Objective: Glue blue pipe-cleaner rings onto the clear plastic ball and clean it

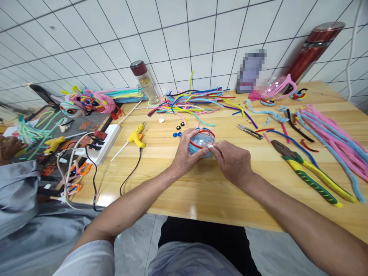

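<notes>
A clear plastic ball [203,139], banded with red and blue pipe cleaners, is gripped in my left hand [184,151] just above the table. My left fingers wrap its left side, with the thumb along the near edge. At its right side my right hand [234,163] is closed in a pinch on a small white piece [210,146], which meets the ball's near right edge. What the piece is, I cannot make out. Blue discs [175,134] and black ones [178,127] lie just beyond my left hand.
A yellow glue gun [137,136] lies left, near a white power strip [107,143]. Multicoloured pipe cleaners [189,101] lie behind. Thread snips [249,131], pliers [304,172] and pink pipe cleaners [336,134] are right. A co-worker's hand [11,149] is far left.
</notes>
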`<state>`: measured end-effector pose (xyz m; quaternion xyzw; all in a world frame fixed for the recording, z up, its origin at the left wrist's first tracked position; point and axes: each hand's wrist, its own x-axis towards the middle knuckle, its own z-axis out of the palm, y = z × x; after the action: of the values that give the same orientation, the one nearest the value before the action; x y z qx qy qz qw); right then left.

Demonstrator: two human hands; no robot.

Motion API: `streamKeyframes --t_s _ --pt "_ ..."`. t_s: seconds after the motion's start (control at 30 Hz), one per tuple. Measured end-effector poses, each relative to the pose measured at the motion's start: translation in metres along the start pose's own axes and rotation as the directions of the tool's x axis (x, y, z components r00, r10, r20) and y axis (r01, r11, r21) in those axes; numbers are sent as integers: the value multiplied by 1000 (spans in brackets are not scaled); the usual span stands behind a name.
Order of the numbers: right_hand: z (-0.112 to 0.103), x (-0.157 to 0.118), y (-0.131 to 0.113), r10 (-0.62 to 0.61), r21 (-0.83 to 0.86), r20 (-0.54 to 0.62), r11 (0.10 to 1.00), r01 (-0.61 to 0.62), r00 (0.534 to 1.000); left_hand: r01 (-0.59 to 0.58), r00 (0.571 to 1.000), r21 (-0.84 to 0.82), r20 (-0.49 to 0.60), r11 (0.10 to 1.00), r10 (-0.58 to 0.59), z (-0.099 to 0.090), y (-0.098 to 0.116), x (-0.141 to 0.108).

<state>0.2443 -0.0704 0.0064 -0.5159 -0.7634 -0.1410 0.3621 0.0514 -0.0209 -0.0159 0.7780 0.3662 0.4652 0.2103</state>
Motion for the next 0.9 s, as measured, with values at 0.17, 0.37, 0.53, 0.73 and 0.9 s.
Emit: streamKeyframes --t_s 0.17,0.37,0.53,0.73,0.9 --pt "-1 0 2 -32 -49 31 998 34 999 111 994 -52 3 992 -111 -2 4 2" --pt "0 -1 0 -31 -20 -2 999 31 1000 75 997 -68 -14 995 -76 -3 7 4" --pt "1 -2 -3 -12 -24 5 1000 12 1000 52 998 -78 -34 996 -55 -2 6 2" --pt "0 -2 -3 -28 -15 -16 1000 27 999 40 998 -63 -46 997 -43 -1 4 0" --pt "1 -4 -5 -13 23 -18 1000 14 1000 20 999 -41 -50 999 -22 0 2 0"
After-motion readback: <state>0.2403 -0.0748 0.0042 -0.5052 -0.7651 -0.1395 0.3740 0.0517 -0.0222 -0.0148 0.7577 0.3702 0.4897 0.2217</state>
